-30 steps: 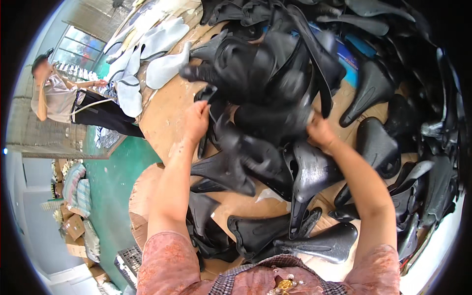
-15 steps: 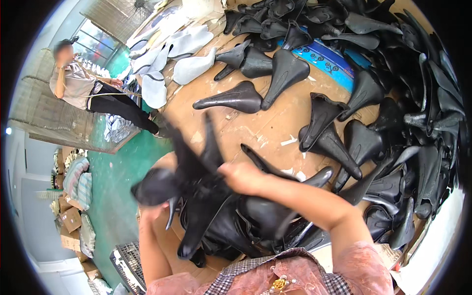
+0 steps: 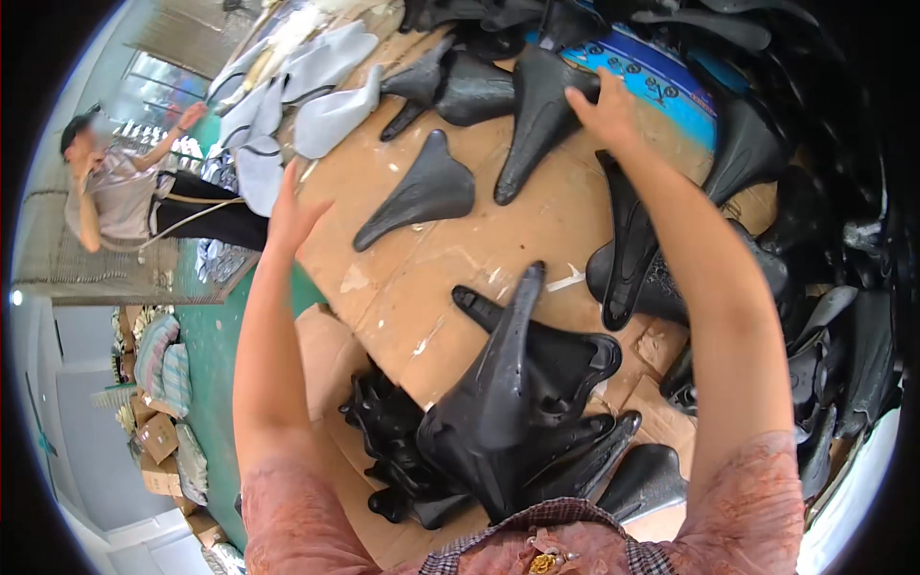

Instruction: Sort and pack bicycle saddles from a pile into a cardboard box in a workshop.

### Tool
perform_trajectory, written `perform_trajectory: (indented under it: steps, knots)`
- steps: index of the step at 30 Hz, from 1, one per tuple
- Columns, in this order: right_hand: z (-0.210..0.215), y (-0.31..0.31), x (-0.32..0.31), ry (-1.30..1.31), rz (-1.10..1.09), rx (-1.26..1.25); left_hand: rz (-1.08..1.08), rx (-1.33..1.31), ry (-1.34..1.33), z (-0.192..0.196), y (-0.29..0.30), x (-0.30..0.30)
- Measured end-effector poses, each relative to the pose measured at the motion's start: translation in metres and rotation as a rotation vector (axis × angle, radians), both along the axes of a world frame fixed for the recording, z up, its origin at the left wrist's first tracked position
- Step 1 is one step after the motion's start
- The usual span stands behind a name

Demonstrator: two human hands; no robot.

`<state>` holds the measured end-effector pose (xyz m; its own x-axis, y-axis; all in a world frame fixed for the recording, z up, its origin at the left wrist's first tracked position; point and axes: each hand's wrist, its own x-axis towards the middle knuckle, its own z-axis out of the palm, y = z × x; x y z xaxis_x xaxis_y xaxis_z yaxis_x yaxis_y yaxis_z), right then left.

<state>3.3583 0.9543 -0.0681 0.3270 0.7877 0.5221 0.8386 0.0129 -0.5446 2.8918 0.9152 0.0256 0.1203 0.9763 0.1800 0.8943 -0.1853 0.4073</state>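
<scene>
Head view: a cardboard-covered tabletop bears clustered black saddles at 5 o'clock and a single saddle at 1 o'clock. Over that one reaches the right hand, contact unclear; the left hand hovers at 10 o'clock. Both have fingers apart from thumb.

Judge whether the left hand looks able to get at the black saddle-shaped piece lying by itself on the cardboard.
Probably yes: the left hand looks open and empty, only cardboard seems to lie between it and the black saddle-shaped piece, and nothing covers that piece.
</scene>
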Motion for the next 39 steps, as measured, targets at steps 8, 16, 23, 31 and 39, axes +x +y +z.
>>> perform_trajectory:
  steps: [8,16,23,31,39]
  knots:
    - [0.014,0.021,-0.006,0.293,0.083,-0.32,-0.034,0.108,-0.043,-0.115,0.18,0.12]
    - [0.014,0.027,0.004,0.489,0.379,-0.369,0.1,0.242,-0.019,-0.109,0.16,0.118]
    - [0.008,-0.001,-0.009,0.305,0.76,-0.481,-0.143,0.086,-0.311,-0.089,0.015,0.111]
    - [0.03,-0.154,-0.079,0.259,1.169,-0.757,-0.256,-0.118,-0.289,-0.036,-0.157,0.045]
    - [0.045,-0.269,-0.206,-0.206,1.831,-1.319,-0.238,-0.349,-0.08,0.01,-0.318,-0.014]
